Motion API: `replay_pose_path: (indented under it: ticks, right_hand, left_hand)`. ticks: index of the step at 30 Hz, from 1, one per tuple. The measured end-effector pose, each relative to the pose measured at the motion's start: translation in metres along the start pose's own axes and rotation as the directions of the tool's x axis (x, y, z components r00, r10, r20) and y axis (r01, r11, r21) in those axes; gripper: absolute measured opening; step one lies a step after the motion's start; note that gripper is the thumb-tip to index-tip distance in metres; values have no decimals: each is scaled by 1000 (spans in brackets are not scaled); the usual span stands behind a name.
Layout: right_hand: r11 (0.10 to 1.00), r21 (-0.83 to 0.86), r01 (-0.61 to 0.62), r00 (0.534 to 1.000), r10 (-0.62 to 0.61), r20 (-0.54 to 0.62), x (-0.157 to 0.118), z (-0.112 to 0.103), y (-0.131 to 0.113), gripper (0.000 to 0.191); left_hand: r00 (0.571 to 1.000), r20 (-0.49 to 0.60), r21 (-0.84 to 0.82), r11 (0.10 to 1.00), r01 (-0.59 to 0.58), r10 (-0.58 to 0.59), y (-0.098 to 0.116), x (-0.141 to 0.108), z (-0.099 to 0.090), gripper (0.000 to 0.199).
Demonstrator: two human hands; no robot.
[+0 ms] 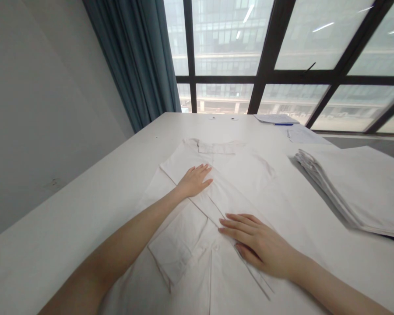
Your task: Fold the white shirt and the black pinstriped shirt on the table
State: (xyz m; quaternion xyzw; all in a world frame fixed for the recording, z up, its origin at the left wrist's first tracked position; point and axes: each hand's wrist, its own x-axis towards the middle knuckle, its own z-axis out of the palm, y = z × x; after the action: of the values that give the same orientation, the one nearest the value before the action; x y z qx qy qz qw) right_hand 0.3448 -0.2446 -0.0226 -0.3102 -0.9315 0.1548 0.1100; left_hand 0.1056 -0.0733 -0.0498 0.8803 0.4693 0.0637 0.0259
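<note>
On table (85, 197): shirt (243, 175) under both hands, left (195, 179), right (262, 247); fingers flat, together, gripping nothing.

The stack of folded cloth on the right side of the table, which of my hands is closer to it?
Right. The right hand lies flat on the white shirt, clearly apart from the stack. The left hand presses the shirt farther away, toward the left.
</note>
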Motion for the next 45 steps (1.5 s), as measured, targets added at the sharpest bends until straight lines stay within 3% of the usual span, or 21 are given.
replay_pose_path:
  ticks: [32, 38, 45]
  right_hand:
    - [1000, 27, 8, 1000, -8, -19, 0, 3, 3, 50]
    - [1000, 19, 4, 1000, -4, -5, 0, 2, 3, 49]
    - [999, 36, 9, 1000, -8, -28, 0, 2, 3, 49]
  left_hand:
    - [998, 20, -1, 998, 66, -66, -2, -1, 1, 59]
    - [993, 30, 25, 993, 112, -113, -13, 1, 0, 61]
    - [973, 21, 53, 972, 230, -231, -40, 1, -3, 61]
